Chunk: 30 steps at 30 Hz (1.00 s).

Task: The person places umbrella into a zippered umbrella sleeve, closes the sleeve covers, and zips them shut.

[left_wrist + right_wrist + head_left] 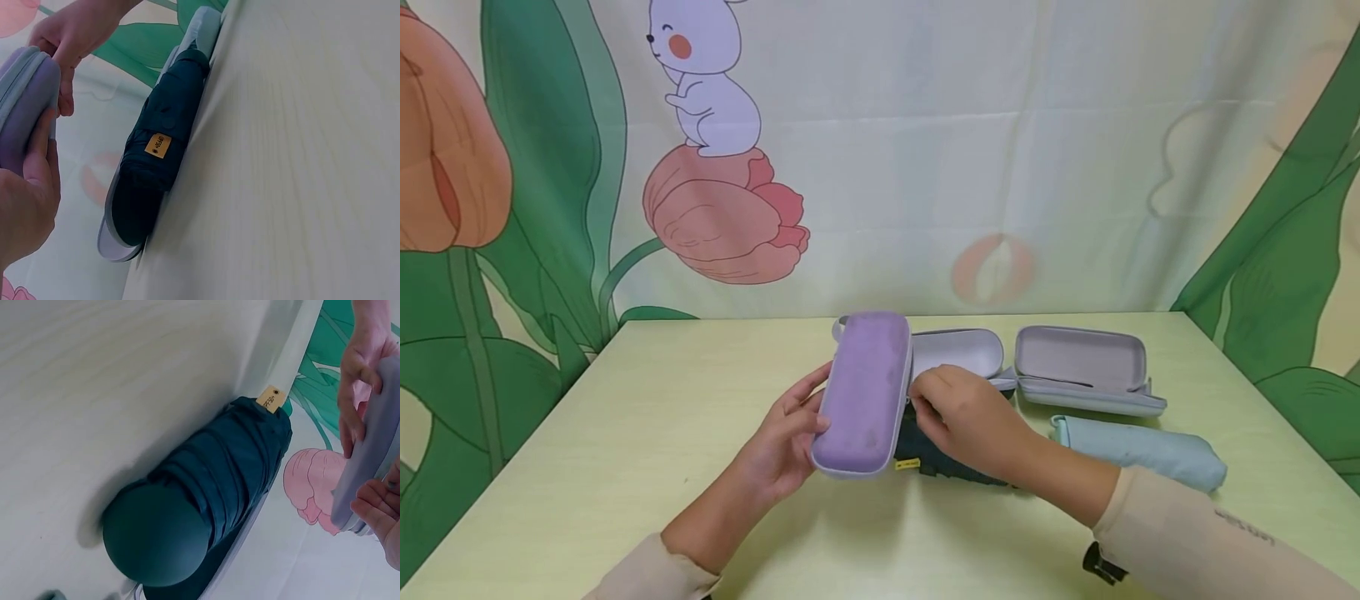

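A purple zip-up hard case (pixel 865 392) is held up off the table, tilted with its broad face toward the head camera. My left hand (pixel 782 446) grips it along its left side, thumb on the front edge. At its right edge my right hand (pixel 966 417) has curled fingers pinching at the zipper pull, which they mostly hide. The case looks closed in the left wrist view, its zip seam (pixel 22 78) running along the side. Below the right hand lies a dark teal folded umbrella (pixel 219 469) with a small yellow tag (pixel 270 399).
Behind the dark umbrella stands an opened case (pixel 962 352) with a pale inner lid. To its right is another opened case (pixel 1082 358), grey inside. A light blue folded umbrella (pixel 1142 454) lies in front of that one. A printed curtain (pixel 880 167) hangs behind the table.
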### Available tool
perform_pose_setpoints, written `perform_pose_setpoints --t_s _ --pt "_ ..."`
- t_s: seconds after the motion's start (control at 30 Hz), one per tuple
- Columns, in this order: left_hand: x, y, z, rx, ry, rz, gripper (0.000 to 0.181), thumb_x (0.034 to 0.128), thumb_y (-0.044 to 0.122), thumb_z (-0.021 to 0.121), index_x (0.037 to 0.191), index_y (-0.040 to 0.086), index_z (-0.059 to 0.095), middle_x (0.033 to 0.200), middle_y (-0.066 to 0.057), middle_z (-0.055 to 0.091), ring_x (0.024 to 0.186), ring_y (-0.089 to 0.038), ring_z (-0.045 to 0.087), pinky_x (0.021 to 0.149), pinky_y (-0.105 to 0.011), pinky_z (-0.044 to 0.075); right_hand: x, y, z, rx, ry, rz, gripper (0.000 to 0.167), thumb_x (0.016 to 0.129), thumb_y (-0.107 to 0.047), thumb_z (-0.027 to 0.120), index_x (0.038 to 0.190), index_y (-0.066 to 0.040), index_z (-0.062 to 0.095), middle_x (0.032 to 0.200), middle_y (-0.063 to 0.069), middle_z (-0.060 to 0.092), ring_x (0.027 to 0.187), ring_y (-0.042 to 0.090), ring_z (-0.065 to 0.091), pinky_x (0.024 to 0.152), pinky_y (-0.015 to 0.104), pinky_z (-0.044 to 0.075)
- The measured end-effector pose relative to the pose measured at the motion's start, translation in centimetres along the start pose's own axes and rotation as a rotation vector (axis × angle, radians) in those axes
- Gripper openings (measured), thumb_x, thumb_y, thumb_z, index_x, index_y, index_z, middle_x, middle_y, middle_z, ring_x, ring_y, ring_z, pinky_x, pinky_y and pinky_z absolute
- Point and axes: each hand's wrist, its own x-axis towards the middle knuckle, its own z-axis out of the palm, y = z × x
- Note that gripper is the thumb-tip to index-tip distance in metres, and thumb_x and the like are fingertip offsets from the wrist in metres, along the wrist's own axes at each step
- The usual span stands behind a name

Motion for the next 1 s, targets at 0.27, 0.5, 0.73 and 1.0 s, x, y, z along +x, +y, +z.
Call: perform_pose_setpoints --t_s 0.27,0.5,0.73,1.0 --pt "-0.1 -0.2 -0.2 0.018 -0.088 0.018 0.072 0.0778 -0.010 0.047 0.146 0.006 0.033 0.119 -0.003 0.060 0.096 -0.016 0.062 0.078 -0.028 0.055 -0.1 0.8 -0.1 0.005 0.020 0.035 0.013 0.080 0.006 0.065 0.084 -0.004 0.058 0.076 0.003 0.060 0.069 0.016 0.054 0.060 0.026 0.048" --pt "-0.3 -0.1 -0.2 0.036 -0.121 0.004 0.075 0.0771 -0.008 0.049 0.148 0.006 0.030 0.122 -0.003 0.059 0.097 -0.015 0.061 0.079 -0.027 0.054 -0.2 1.4 -0.4 -0.005 0.027 0.059 0.012 0.081 0.004 0.069 0.085 -0.005 0.061 0.075 0.002 0.060 0.068 0.015 0.054 0.059 0.027 0.048" --pt "-0.4 -0.1 -0.3 0.037 -0.135 0.007 0.074 0.0764 -0.007 0.049 0.147 0.007 0.033 0.122 -0.003 0.060 0.097 -0.016 0.062 0.078 -0.028 0.054 0.0 1.6 -0.5 0.007 0.040 0.063 0.011 0.081 0.004 0.070 0.086 -0.005 0.063 0.075 0.002 0.061 0.068 0.015 0.054 0.059 0.027 0.048" --pt "-0.7 -0.3 -0.5 0.053 -0.178 0.008 0.070 0.0762 -0.007 0.051 0.144 0.010 0.040 0.122 -0.004 0.059 0.097 -0.017 0.062 0.079 -0.028 0.054 0.0 2.6 -0.7 -0.024 0.040 0.096 0.012 0.080 0.004 0.070 0.087 -0.004 0.064 0.081 0.003 0.066 0.071 0.016 0.059 0.063 0.028 0.052"
